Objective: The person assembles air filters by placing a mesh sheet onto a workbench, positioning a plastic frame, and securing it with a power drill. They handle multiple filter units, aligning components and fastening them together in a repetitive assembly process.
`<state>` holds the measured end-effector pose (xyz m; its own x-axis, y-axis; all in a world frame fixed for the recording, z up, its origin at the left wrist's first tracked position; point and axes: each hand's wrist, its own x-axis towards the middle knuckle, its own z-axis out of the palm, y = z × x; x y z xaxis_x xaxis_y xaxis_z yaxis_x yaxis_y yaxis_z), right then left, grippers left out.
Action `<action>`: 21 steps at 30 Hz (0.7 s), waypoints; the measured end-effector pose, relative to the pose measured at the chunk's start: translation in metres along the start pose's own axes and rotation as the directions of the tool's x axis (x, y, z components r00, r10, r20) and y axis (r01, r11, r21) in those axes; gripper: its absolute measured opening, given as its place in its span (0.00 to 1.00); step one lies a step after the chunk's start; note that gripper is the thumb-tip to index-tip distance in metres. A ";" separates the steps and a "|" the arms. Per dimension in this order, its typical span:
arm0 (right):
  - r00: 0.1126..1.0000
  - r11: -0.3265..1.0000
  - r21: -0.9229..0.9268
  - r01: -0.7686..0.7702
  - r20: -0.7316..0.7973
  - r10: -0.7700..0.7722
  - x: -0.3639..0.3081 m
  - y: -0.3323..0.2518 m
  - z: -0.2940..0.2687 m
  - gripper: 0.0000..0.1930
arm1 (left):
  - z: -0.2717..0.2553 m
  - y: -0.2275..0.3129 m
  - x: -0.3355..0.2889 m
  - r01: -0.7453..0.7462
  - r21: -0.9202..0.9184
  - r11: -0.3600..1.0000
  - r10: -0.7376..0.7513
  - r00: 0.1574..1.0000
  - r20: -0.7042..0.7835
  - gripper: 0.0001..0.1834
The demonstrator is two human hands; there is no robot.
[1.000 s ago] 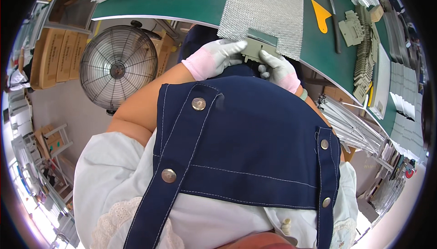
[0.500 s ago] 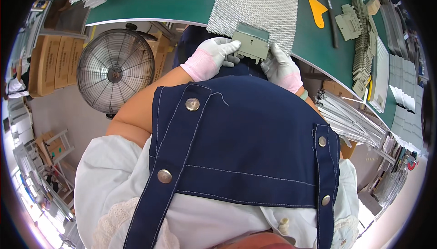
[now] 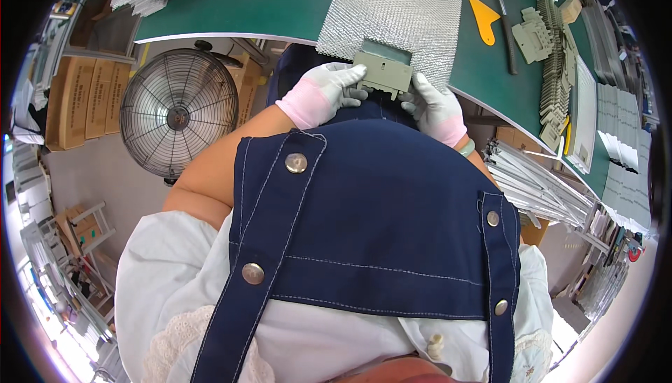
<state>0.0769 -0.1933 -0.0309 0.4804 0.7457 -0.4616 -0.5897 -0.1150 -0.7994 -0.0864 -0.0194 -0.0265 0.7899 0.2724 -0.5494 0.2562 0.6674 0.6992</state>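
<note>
My left hand (image 3: 330, 89), in a white glove with a pink cuff, grips the left edge of a grey-green plastic housing (image 3: 385, 75), thumb on top. At the right edge of that housing, my right hand (image 3: 432, 106), gloved alike, has its fingers closed against the side. A darker, glassy-looking strip runs along the housing's far edge, and small teeth line its near edge. The piece is held at the front edge of a silvery textured sheet (image 3: 392, 5) on the green-topped table (image 3: 280, 5). Some of my fingertips are hidden beneath the housing.
At right on the table lie a yellow scraper (image 3: 484, 19), a hammer (image 3: 507, 29), a loose grey-green housing (image 3: 532, 35) and a long row of similar parts (image 3: 554, 82). A black floor fan (image 3: 178, 113) stands at left beside cardboard boxes (image 3: 94, 99).
The housing has tilted a little and shifted slightly left, its far strip now looking narrower. Both hands keep their hold and have barely moved.
</note>
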 end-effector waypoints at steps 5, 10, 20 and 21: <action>0.995 0.988 -0.151 -0.007 -0.101 -0.008 -0.007 -0.011 -0.005 0.26 | 0.018 0.009 -0.005 -0.030 0.211 0.977 0.039 0.999 -0.036 0.32; 0.936 0.938 -0.208 -0.279 0.161 0.314 -0.017 -0.010 -0.027 0.36 | 0.026 0.109 -0.047 -0.030 0.955 0.294 -0.012 0.999 0.035 0.30; 0.965 0.969 -0.061 -0.240 0.093 0.245 0.007 0.002 0.015 0.25 | 0.015 0.100 0.115 -0.308 0.598 -0.740 0.288 0.658 0.695 0.34; 0.974 0.978 -0.009 -0.207 0.094 0.207 0.006 0.004 0.018 0.25 | 0.014 0.099 0.113 -0.293 0.611 -0.735 0.308 0.658 0.687 0.34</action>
<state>0.0658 -0.1769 -0.0297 0.2848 0.7638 -0.5792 -0.6708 -0.2728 -0.6896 0.0362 0.0676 -0.0130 0.9815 -0.0912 0.1682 -0.0798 -0.9941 -0.0734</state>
